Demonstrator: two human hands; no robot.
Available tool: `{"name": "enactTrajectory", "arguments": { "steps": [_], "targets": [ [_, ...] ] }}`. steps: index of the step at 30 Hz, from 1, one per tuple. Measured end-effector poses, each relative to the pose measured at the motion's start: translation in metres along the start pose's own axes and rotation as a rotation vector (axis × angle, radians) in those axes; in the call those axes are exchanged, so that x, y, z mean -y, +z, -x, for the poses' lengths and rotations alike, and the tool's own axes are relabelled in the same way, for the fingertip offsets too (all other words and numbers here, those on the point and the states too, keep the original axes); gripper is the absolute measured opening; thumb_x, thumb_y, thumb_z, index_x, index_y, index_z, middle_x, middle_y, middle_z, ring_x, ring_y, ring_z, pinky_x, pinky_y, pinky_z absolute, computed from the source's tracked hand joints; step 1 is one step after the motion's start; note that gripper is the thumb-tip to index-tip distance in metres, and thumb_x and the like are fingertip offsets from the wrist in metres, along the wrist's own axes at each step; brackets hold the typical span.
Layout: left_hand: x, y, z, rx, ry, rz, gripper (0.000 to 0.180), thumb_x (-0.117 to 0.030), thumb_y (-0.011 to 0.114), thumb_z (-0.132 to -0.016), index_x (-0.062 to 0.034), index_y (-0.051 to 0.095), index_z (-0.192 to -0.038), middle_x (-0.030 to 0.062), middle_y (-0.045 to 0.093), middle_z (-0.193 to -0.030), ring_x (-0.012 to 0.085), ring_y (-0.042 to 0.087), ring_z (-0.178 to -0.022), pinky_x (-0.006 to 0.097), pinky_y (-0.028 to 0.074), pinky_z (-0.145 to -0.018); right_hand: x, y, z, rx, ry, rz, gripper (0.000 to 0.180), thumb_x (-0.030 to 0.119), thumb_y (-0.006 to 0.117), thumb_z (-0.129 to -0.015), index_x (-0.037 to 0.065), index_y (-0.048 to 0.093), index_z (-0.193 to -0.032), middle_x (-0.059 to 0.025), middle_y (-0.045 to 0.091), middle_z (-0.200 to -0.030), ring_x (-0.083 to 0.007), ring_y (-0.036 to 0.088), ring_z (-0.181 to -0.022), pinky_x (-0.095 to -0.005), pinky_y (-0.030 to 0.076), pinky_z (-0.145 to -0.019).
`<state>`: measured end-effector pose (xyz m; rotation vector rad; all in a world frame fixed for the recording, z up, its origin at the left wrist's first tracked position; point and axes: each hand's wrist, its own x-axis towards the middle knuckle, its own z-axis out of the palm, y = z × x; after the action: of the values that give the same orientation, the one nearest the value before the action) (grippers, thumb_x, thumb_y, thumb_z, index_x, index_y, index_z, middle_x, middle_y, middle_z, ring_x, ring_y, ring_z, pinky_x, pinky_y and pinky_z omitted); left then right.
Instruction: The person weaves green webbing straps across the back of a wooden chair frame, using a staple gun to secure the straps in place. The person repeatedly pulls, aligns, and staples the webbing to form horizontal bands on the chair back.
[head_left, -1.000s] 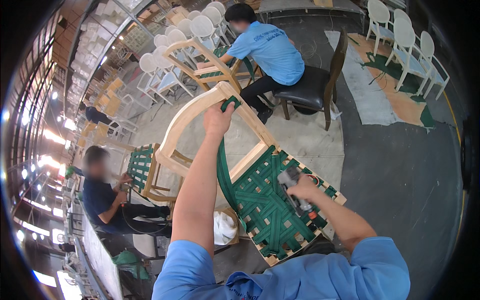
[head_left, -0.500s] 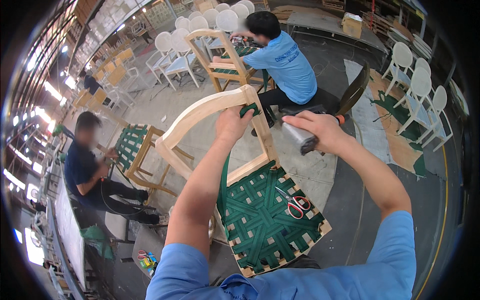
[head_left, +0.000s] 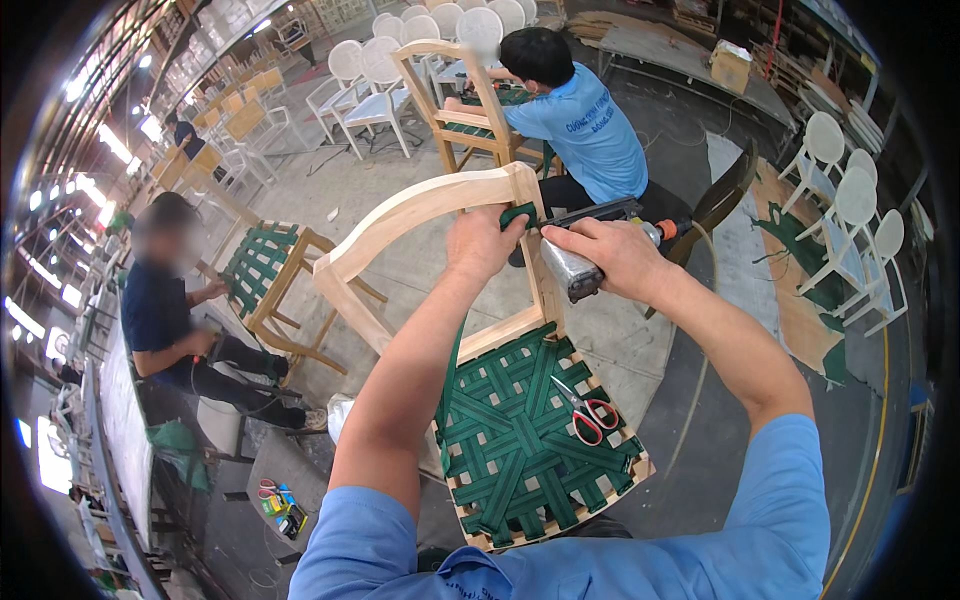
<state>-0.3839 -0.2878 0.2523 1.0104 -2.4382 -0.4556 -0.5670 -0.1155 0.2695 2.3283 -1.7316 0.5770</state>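
Observation:
A bare wooden chair frame [head_left: 400, 222] stands in front of me, its seat woven with green webbing [head_left: 515, 430]. My left hand [head_left: 480, 243] pinches the end of a green webbing strap [head_left: 517, 214] against the top of the chair's back post. My right hand [head_left: 610, 255] grips a metal staple gun [head_left: 572, 268], its nose pressed to the post beside the strap. Red-handled scissors [head_left: 585, 410] lie on the woven seat.
A person in a blue shirt [head_left: 585, 125] works on another chair straight ahead. At left a seated person [head_left: 165, 310] weaves a second frame [head_left: 265, 275]. White chairs [head_left: 850, 215] stand at right and far back. Small tools [head_left: 280, 500] lie on a low stand at lower left.
My right hand picked the staple gun up from the seat and brought it to the back post beside my left hand. The scissors now lie uncovered on the seat.

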Motion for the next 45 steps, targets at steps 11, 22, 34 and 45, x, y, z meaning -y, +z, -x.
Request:
{"name": "enactTrajectory", "arguments": {
  "steps": [11,22,34,45],
  "targets": [
    [-0.003,0.0,-0.001,0.017,0.002,0.038,0.038,-0.043,0.071,-0.096,-0.0126,0.077,-0.118,0.0183,0.077,-0.105,0.0391,0.073,-0.099,0.05,0.058,-0.088,-0.005,0.007,-0.001,0.012,0.022,-0.009,0.08,0.007,0.079,-0.077,0.026,0.055,-0.151,-0.0096,0.067,-0.104,-0.0338,0.071,-0.095,-0.0457,0.057,-0.078],
    [-0.001,0.001,-0.002,0.021,0.029,0.088,0.036,-0.039,0.072,-0.095,-0.011,0.077,-0.119,0.0184,0.077,-0.108,0.0389,0.073,-0.102,0.048,0.057,-0.091,-0.004,0.002,-0.002,0.08,0.089,-0.02,0.083,0.007,0.081,-0.075,0.027,0.055,-0.152,-0.0104,0.066,-0.098,-0.0345,0.071,-0.091,-0.0478,0.056,-0.075],
    [0.007,0.003,-0.004,-0.003,0.05,0.125,0.032,-0.035,0.073,-0.096,-0.012,0.078,-0.118,0.0163,0.077,-0.111,0.0372,0.072,-0.106,0.048,0.056,-0.094,-0.003,-0.006,-0.009,0.102,0.088,0.033,0.083,0.008,0.082,-0.074,0.026,0.056,-0.151,-0.0092,0.067,-0.101,-0.0337,0.071,-0.094,-0.0462,0.057,-0.076],
    [0.005,-0.001,-0.002,0.033,0.037,0.112,0.032,-0.036,0.072,-0.096,-0.0129,0.078,-0.118,0.0159,0.077,-0.111,0.0368,0.072,-0.105,0.048,0.056,-0.092,-0.008,-0.015,-0.019,-0.011,-0.026,0.002,0.088,0.007,0.084,-0.071,0.024,0.055,-0.152,-0.0101,0.068,-0.107,-0.0339,0.071,-0.098,-0.0446,0.059,-0.081]
  ]
}}
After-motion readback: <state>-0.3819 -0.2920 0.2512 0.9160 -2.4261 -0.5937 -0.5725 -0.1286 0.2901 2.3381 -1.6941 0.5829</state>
